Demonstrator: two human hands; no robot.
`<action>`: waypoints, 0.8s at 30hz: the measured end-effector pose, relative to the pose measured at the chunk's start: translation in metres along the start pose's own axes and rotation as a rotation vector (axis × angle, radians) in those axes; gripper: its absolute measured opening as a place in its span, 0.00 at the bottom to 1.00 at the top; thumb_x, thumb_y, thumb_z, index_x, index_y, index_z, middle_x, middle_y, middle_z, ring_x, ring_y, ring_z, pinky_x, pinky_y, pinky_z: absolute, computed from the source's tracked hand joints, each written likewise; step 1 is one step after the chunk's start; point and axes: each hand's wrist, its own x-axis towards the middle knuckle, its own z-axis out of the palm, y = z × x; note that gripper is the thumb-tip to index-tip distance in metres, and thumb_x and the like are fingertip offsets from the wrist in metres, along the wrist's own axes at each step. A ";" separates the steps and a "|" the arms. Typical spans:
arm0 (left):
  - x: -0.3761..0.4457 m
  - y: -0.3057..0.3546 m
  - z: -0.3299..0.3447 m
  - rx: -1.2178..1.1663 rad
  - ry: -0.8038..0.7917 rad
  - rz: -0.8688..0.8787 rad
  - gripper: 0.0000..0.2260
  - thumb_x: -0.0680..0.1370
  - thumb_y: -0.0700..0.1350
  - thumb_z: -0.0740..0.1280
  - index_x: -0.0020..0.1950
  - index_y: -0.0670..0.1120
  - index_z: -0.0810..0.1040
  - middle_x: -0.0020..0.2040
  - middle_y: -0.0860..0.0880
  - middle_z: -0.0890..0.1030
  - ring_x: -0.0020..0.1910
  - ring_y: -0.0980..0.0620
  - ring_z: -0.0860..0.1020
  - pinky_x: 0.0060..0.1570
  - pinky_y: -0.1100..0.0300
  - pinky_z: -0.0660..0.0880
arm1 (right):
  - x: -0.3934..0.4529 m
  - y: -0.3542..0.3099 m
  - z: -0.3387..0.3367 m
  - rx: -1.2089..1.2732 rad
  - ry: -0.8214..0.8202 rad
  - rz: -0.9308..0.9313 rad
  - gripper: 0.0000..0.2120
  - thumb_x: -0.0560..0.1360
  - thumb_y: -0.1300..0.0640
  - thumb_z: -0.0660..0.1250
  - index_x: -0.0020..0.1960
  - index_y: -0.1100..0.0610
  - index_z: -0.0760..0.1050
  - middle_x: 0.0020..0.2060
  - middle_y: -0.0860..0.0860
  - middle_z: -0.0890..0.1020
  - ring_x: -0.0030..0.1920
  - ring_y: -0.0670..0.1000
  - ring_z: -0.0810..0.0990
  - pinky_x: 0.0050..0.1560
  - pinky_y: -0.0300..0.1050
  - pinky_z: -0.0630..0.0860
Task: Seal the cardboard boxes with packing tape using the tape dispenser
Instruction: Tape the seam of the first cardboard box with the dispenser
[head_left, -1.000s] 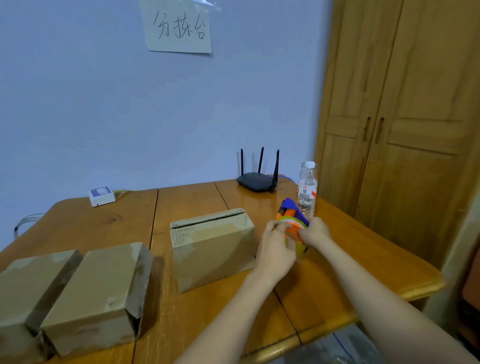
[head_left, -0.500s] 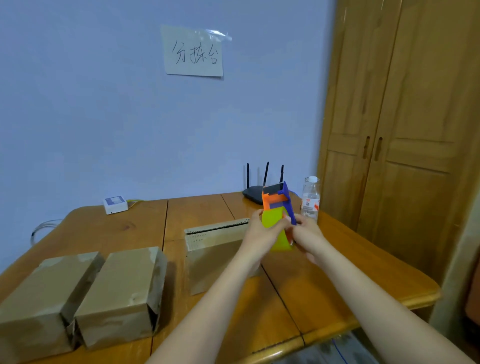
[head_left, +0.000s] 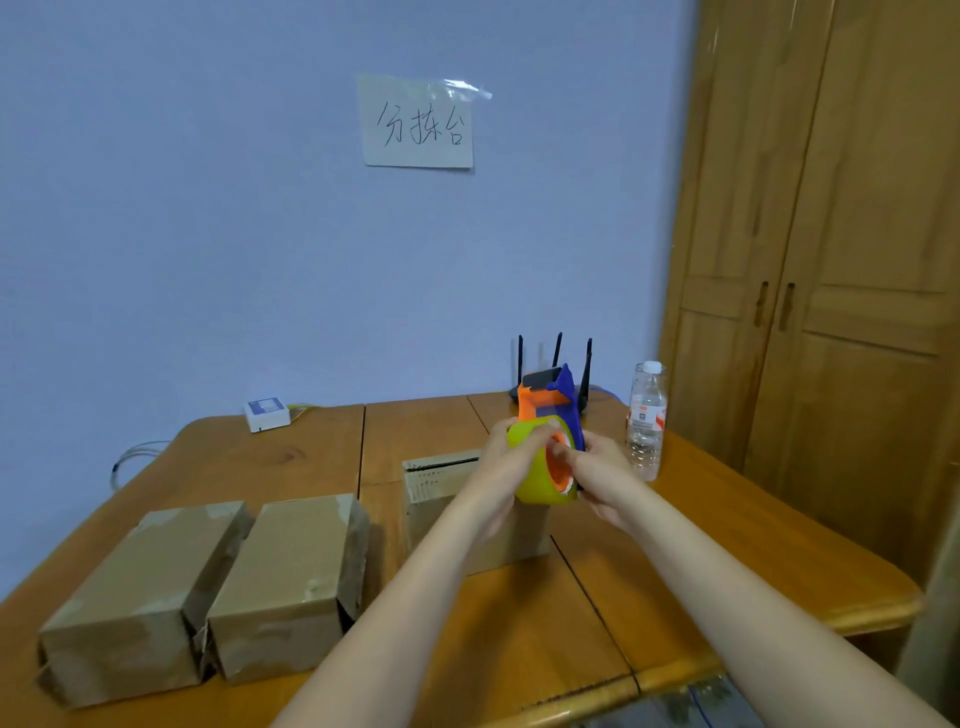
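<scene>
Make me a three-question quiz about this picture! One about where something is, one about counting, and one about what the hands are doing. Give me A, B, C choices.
1. Where does the clear plastic water bottle stand?
A. On the wooden table, right of the hands
B. On top of a box
C. On the floor

2. How many brown cardboard boxes are on the table?
A. One
B. Three
C. Five

3. What is happening with the orange and blue tape dispenser carrying the yellow tape roll?
A. It lies on the table
B. It sits on the black router
C. Both hands hold it up in the air

Answers:
1. A, the bottle stands on the table near the wooden wardrobe side.
2. B, two boxes lie side by side at the left, and one is behind the arms.
3. C, the left hand and the right hand grip it above the table.
</scene>
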 end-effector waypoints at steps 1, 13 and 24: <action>0.000 0.002 -0.003 -0.077 -0.012 -0.020 0.16 0.80 0.58 0.65 0.63 0.51 0.75 0.57 0.47 0.82 0.55 0.49 0.82 0.57 0.51 0.79 | -0.002 -0.001 0.002 0.032 -0.021 0.011 0.12 0.81 0.61 0.67 0.63 0.59 0.78 0.51 0.56 0.85 0.50 0.54 0.85 0.44 0.46 0.82; 0.000 0.013 -0.056 0.022 -0.157 -0.201 0.09 0.80 0.40 0.68 0.61 0.44 0.77 0.50 0.42 0.83 0.43 0.49 0.83 0.43 0.56 0.83 | -0.005 -0.006 0.047 0.086 -0.453 0.070 0.18 0.81 0.55 0.69 0.69 0.56 0.75 0.60 0.58 0.83 0.56 0.56 0.84 0.59 0.55 0.80; 0.010 0.025 -0.106 0.294 0.061 -0.029 0.05 0.76 0.32 0.68 0.48 0.41 0.80 0.42 0.43 0.82 0.43 0.46 0.80 0.43 0.56 0.77 | 0.007 -0.019 0.048 -0.070 -0.295 0.123 0.14 0.79 0.61 0.69 0.65 0.58 0.78 0.49 0.57 0.86 0.49 0.55 0.83 0.54 0.52 0.82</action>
